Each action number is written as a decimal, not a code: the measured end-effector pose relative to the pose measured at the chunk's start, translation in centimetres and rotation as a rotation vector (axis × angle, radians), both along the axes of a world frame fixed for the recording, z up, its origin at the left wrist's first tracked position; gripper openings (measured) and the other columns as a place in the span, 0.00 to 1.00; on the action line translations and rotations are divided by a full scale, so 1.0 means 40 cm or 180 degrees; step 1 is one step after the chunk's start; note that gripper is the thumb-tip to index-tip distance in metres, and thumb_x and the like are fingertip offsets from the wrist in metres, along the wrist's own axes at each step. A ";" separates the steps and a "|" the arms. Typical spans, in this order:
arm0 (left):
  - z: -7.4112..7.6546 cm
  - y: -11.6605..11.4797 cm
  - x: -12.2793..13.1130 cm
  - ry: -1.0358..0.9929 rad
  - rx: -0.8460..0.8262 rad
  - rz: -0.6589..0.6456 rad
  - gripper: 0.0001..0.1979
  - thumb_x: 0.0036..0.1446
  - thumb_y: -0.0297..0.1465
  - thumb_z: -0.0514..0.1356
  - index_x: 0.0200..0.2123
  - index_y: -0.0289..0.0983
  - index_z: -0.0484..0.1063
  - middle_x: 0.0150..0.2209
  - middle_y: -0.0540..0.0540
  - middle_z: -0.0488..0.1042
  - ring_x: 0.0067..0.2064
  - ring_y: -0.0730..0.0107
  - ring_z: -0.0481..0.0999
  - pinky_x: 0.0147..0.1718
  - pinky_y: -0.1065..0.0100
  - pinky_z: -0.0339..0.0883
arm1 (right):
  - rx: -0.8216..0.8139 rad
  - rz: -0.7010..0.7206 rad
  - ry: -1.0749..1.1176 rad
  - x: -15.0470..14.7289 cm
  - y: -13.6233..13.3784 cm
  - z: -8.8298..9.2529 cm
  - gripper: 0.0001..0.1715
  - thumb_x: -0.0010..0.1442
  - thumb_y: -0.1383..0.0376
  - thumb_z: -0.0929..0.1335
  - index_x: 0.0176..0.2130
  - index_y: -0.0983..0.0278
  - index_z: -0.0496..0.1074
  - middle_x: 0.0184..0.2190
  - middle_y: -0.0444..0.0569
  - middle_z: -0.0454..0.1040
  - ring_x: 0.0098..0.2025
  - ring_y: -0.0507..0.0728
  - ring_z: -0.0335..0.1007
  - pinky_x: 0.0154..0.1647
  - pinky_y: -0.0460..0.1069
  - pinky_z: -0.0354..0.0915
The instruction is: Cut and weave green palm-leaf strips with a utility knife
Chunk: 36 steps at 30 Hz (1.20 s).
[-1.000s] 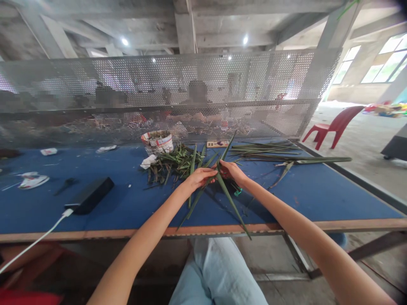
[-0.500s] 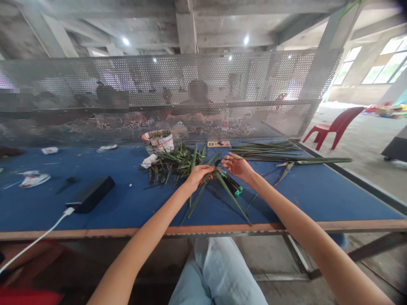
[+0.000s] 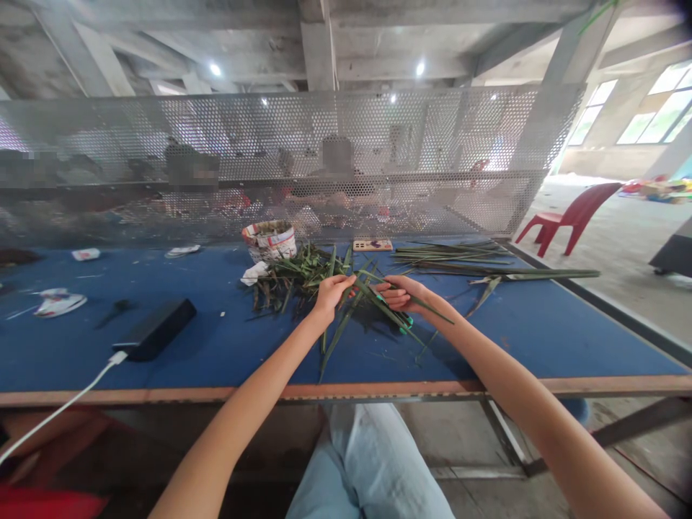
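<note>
View: head camera, the only one I am reading from here, and it is looking forward and down across a long work table.

Left hand: the left hand [image 3: 333, 295] is staying narrow, fingers drawn together at the leaf tops; I cannot tell whether it is gripping them or only touching.

Right hand: the right hand [image 3: 403, 294] is curling narrow and holding the long green leaf blades [image 3: 386, 306].

Leaf blades: they are crossing between both hands, above the blue table top [image 3: 227, 353], with their tips fanning outward.

Around the hands: a pile of cut leaves [image 3: 303, 277] is lying just left of the left hand, and a round container wrapped in printed paper [image 3: 269, 241] is standing behind it. Loose long leaves [image 3: 454, 252] are lying off to the right.

Further out: a black power bank [image 3: 156, 328] is sitting on the left, trailing a white cable [image 3: 65, 407] over the table edge.

Risk: I judge the loose blades the weak point. A slack hold could let them slip apart, and their fanned tips could snag the nearby pile.

Hidden: the fingers are covering the crossing point, so I cannot make out how the blades lie there. A small teal object [image 3: 404, 326] is partly tucked beneath the right hand, and I cannot identify it. A figure behind the perforated metal screen [image 3: 324, 137] is blurred.
</note>
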<state>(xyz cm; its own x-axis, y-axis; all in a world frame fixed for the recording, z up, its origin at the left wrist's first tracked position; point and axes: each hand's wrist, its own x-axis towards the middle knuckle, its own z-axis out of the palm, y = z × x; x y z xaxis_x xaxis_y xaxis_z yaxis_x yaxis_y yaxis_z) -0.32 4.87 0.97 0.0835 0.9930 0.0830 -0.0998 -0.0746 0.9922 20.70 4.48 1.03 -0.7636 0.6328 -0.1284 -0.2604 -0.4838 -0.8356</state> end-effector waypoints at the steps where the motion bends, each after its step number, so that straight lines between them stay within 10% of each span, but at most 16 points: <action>1: 0.001 -0.001 0.000 0.0007 -0.0008 -0.0003 0.12 0.41 0.37 0.69 0.22 0.34 0.74 0.18 0.51 0.72 0.20 0.76 0.67 0.21 0.73 0.56 | 0.0001 -0.0016 0.0012 0.000 -0.001 0.001 0.17 0.67 0.64 0.53 0.25 0.61 0.52 0.11 0.33 0.44 0.10 0.46 0.33 0.07 0.39 0.42; 21: 0.008 -0.045 0.033 0.0163 0.0118 -0.1150 0.14 0.44 0.39 0.69 0.28 0.33 0.76 0.23 0.49 0.74 0.22 0.76 0.70 0.25 0.73 0.62 | 0.0920 -0.1041 -0.0427 -0.060 -0.032 0.004 0.20 0.58 0.56 0.67 0.23 0.63 0.57 0.13 0.33 0.48 0.13 0.44 0.39 0.11 0.40 0.41; 36: 0.010 -0.043 0.031 0.0115 -0.0131 -0.0955 0.13 0.42 0.38 0.69 0.26 0.33 0.76 0.23 0.48 0.75 0.21 0.77 0.69 0.23 0.72 0.61 | 0.2540 -0.2474 -0.1101 -0.089 -0.060 -0.008 0.14 0.55 0.54 0.67 0.26 0.61 0.65 0.19 0.41 0.62 0.22 0.50 0.55 0.22 0.44 0.52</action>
